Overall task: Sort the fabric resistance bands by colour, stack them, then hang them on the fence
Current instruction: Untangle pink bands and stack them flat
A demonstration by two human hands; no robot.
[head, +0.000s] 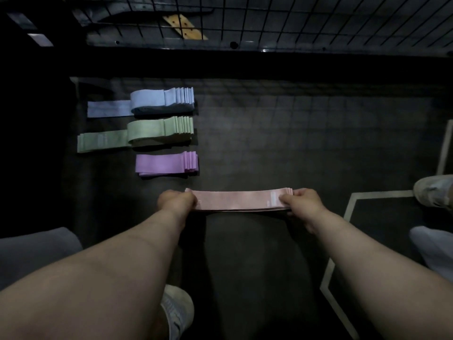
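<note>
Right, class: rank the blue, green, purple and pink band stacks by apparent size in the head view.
1. green stack
2. blue stack and pink stack, alike; pink is nearer, so unranked
3. purple stack

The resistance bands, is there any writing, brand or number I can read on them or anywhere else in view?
No text here can be read.
On the pink stack, a pale tag patch near the right hand: too blurred to read.
On the green stack, a faint mark on its flat tail: too blurred to read.
</note>
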